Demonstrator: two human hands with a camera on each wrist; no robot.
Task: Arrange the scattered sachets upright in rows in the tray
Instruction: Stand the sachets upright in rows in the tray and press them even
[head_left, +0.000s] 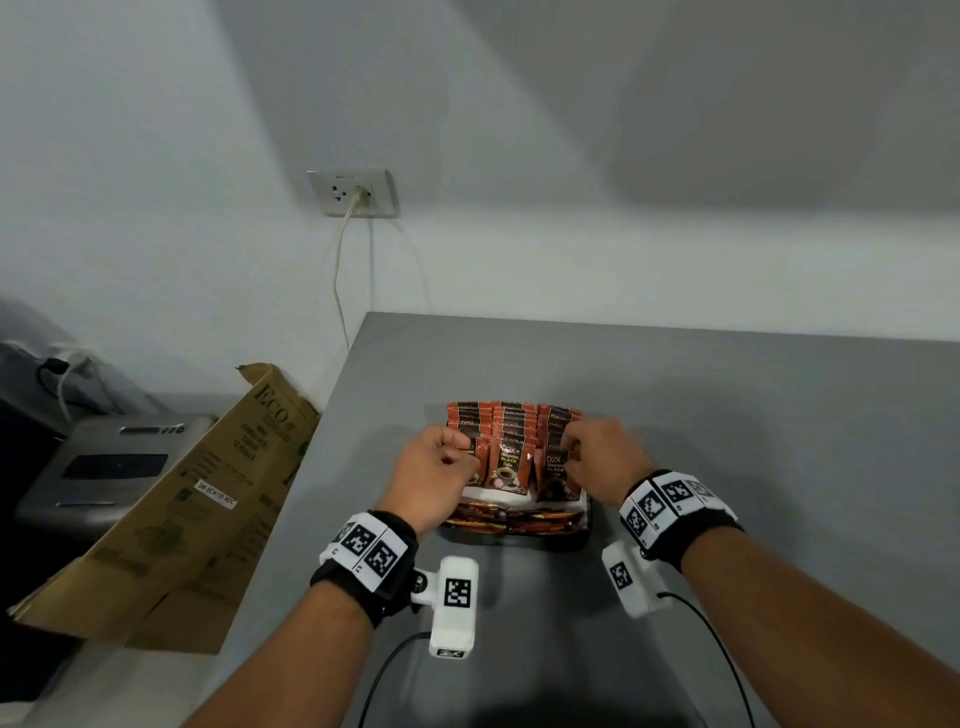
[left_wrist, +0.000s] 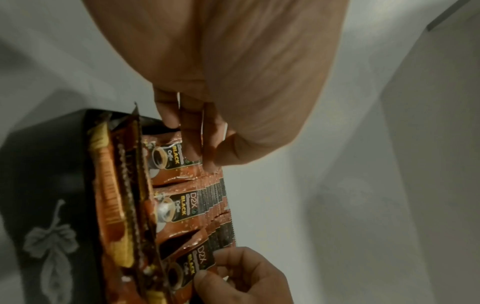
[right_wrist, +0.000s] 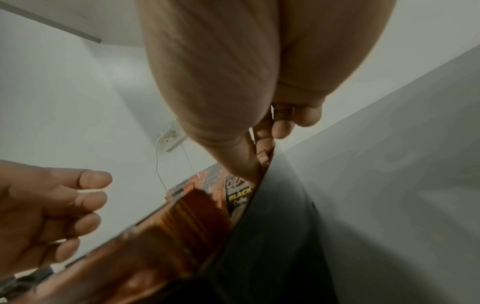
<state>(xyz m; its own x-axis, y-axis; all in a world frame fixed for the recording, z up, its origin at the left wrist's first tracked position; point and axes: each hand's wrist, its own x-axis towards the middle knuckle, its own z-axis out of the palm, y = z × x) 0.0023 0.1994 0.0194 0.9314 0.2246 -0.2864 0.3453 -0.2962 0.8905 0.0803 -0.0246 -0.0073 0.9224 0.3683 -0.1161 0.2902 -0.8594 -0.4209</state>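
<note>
A dark tray (head_left: 586, 514) with a leaf pattern (left_wrist: 49, 236) stands on the grey table (head_left: 753, 415). It holds three rows of upright orange-brown coffee sachets (head_left: 511, 431). Several more sachets (head_left: 514, 517) lie flat along its near side, blurred in the right wrist view (right_wrist: 168, 236). My left hand (head_left: 457, 452) is curled at the left row, thumb and fingers (left_wrist: 192, 133) meeting on the top edge of its front sachet (left_wrist: 171, 156). My right hand (head_left: 569, 452) pinches the top of the right row's front sachet (left_wrist: 192, 265) between thumb (right_wrist: 244, 162) and fingers.
A flattened cardboard box (head_left: 182, 519) leans against the table's left edge, with a grey machine (head_left: 114, 467) behind it. A wall socket (head_left: 353, 193) with a cable hangs above the table's far left corner. Bare table surface lies to the right of the tray.
</note>
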